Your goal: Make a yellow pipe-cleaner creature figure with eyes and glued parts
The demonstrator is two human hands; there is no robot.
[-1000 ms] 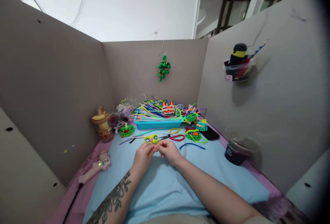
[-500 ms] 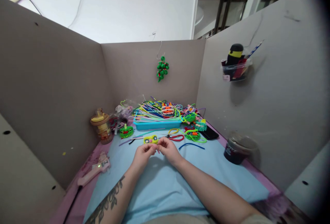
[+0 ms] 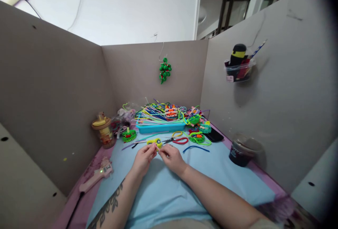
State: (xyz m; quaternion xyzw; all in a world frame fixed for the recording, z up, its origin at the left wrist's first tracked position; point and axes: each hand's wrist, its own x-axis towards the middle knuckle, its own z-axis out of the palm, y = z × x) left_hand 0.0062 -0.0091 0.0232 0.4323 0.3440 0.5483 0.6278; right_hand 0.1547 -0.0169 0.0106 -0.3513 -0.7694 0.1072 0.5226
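Note:
Between my fingertips is a small pink piece (image 3: pixel 157 148), probably a bit of pipe cleaner, mostly covered by the fingers. My left hand (image 3: pixel 144 156) is closed in a pinch on it. My right hand (image 3: pixel 171 155) pinches at its other end from the right side. Just beyond the hands lies a yellow fuzzy piece with eyes (image 3: pixel 154 141), partly hidden by my left fingers. Red-and-yellow-handled scissors (image 3: pixel 180 140) rest behind my right hand, and a blue pipe cleaner (image 3: pixel 196 147) lies to its right.
A blue tray (image 3: pixel 161 128) heaped with pipe cleaners stands at the back. A green fuzzy figure (image 3: pixel 129 135) sits left, near a lidded cup (image 3: pixel 103 132). A pink glue gun (image 3: pixel 96 178) lies at left. On the right are a black phone (image 3: pixel 214 135) and a dark tub (image 3: pixel 241 151).
My hands have drawn slightly apart, and the pink piece now shows between the fingertips. My left hand covers more of the yellow piece. The view has shifted slightly.

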